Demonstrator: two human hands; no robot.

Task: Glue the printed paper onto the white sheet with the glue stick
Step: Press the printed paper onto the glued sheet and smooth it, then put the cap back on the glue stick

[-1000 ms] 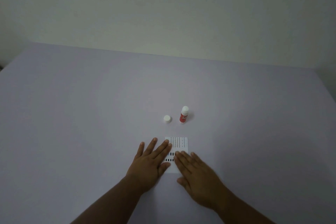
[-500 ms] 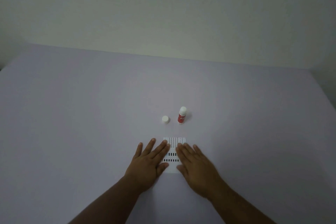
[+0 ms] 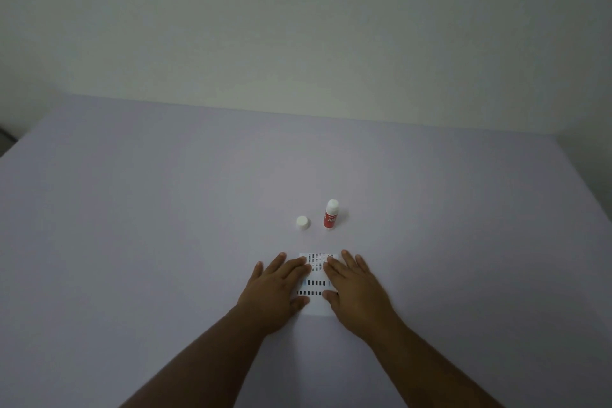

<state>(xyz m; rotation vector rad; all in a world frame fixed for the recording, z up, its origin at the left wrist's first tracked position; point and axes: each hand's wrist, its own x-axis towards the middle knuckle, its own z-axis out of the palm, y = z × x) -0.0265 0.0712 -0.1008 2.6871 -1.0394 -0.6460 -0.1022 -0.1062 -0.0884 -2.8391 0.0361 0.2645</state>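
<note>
A small printed paper (image 3: 317, 277) with rows of black marks lies flat near the front middle of the table. My left hand (image 3: 276, 290) rests palm down on its left edge, fingers spread. My right hand (image 3: 356, 290) presses flat on its right edge. A white margin shows below the print; I cannot tell a separate white sheet from the printed paper. Beyond the paper a red glue stick (image 3: 330, 214) stands upright with its white tip bare. Its white cap (image 3: 302, 222) sits on the table to the left of it.
The pale lilac table (image 3: 149, 225) stretches wide on both sides, with its far edge against a plain wall (image 3: 298, 26). A dark object shows at the far left edge of the frame.
My hands have slid apart across the paper, left hand leftward and right hand rightward and up, uncovering the middle of the print. The glue stick and cap stayed put.
</note>
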